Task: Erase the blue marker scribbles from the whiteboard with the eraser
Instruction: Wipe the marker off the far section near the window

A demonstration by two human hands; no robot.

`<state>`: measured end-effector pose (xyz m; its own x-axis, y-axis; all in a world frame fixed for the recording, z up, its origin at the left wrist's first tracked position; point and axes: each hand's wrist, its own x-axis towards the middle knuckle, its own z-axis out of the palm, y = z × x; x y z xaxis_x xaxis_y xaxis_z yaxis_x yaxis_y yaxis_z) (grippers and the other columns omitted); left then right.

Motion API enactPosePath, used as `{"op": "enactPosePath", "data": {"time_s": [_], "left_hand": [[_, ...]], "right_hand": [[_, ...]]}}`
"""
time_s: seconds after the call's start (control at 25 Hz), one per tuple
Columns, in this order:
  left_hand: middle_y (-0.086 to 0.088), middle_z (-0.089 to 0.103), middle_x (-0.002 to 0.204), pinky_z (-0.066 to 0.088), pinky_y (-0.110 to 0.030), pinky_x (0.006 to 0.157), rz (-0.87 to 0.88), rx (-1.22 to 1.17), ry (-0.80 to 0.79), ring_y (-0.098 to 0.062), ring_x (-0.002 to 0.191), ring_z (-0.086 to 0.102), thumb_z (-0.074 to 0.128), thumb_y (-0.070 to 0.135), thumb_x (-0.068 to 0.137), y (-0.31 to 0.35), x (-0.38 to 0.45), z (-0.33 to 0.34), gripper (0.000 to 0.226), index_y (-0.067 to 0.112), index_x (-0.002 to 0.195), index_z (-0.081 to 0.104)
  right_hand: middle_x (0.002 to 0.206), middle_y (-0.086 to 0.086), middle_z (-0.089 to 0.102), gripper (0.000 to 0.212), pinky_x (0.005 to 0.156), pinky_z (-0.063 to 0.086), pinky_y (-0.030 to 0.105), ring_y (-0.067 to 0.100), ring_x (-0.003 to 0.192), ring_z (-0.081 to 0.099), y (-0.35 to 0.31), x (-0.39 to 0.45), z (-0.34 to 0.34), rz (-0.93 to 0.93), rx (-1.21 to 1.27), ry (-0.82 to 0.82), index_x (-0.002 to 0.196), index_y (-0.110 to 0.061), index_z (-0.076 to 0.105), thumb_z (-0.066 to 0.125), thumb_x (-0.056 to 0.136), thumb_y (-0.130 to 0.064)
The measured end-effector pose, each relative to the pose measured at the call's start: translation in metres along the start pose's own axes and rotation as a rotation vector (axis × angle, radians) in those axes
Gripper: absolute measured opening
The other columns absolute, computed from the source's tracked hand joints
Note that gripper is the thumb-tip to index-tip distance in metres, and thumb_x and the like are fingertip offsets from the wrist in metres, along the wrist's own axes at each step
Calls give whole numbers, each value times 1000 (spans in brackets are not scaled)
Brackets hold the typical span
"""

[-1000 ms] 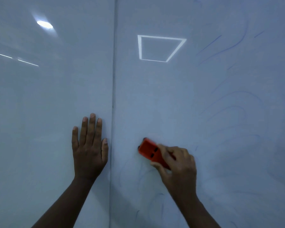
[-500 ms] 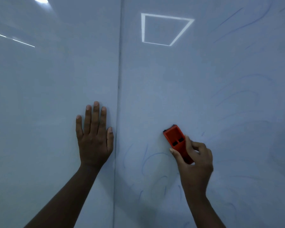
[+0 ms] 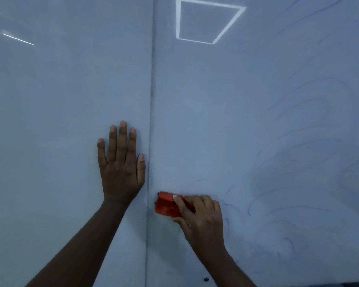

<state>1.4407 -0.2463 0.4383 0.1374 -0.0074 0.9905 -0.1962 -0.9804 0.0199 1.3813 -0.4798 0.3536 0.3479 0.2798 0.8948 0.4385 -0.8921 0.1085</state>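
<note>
A whiteboard fills the view, split by a vertical seam. My right hand grips a red eraser and holds it flat against the board just right of the seam, low down. My left hand lies flat on the left panel with straight fingers pointing up, beside the seam. Faint blue marker scribbles curve across the right part of the board, with thin strokes near the top right.
A bright square ceiling-light reflection shows at the top of the right panel. Thin light streaks reflect on the left panel. A small dark screw head sits near the bottom edge.
My right hand has swept the eraser down and left to the seam, wiping away the blue strokes that lay below the left hand's level. The left hand stays flat in place.
</note>
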Motion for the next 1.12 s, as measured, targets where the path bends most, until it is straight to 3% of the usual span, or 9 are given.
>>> {"op": "enactPosePath", "data": {"time_s": [0.2, 0.32, 0.56, 0.68, 0.8, 0.96, 1.12], "left_hand": [[-17, 20, 174, 10, -56, 132, 0, 0, 9, -34, 163, 16, 35, 29, 111, 0, -6, 1, 60, 5, 166, 27], [-16, 19, 174, 11, -57, 132, -10, -4, 11, -33, 163, 15, 35, 29, 111, 0, -9, 2, 60, 6, 166, 27], [-13, 11, 176, 9, -56, 132, 4, -9, -3, -31, 164, 10, 34, 30, 111, -1, -17, 4, 63, 8, 168, 20], [-14, 13, 175, 9, -57, 132, 3, 3, -6, -31, 164, 9, 34, 30, 111, -1, -20, 4, 63, 8, 168, 20], [-16, 16, 175, 9, -57, 132, -6, -6, -3, -31, 164, 10, 36, 29, 111, 0, -22, 4, 62, 8, 168, 22], [-17, 16, 174, 10, -58, 131, 2, -4, -13, -32, 164, 9, 35, 29, 111, 2, -26, 4, 62, 7, 168, 21], [-14, 11, 176, 8, -57, 132, -7, -9, -16, -30, 164, 7, 34, 30, 112, 2, -31, 4, 62, 8, 168, 20]], "right_hand": [[102, 0, 64, 56, 72, 50, 40, 22, 89, 54, 14, 88, -37, 291, 157, 263, 128, -25, 73, 81, 79, -49], [102, -2, 58, 58, 73, 54, 45, 15, 92, 46, 8, 115, -38, 442, 269, 338, 131, -24, 71, 85, 79, -44], [101, 3, 60, 56, 69, 48, 45, 25, 86, 52, -14, 59, -14, 137, 61, 89, 132, -23, 68, 81, 82, -45], [98, 4, 60, 58, 67, 49, 44, 27, 84, 54, -11, 73, -22, 87, 27, 61, 130, -23, 69, 85, 79, -46], [98, 5, 59, 60, 65, 49, 39, 27, 85, 54, -2, 114, -40, 168, 47, 164, 130, -23, 71, 84, 79, -50], [101, 0, 56, 60, 68, 54, 40, 19, 91, 51, 4, 150, -54, 444, 131, 279, 135, -28, 68, 80, 82, -53], [99, 4, 54, 60, 71, 52, 45, 25, 89, 51, -25, 117, -33, 375, 121, 196, 134, -22, 67, 81, 82, -47]]}}
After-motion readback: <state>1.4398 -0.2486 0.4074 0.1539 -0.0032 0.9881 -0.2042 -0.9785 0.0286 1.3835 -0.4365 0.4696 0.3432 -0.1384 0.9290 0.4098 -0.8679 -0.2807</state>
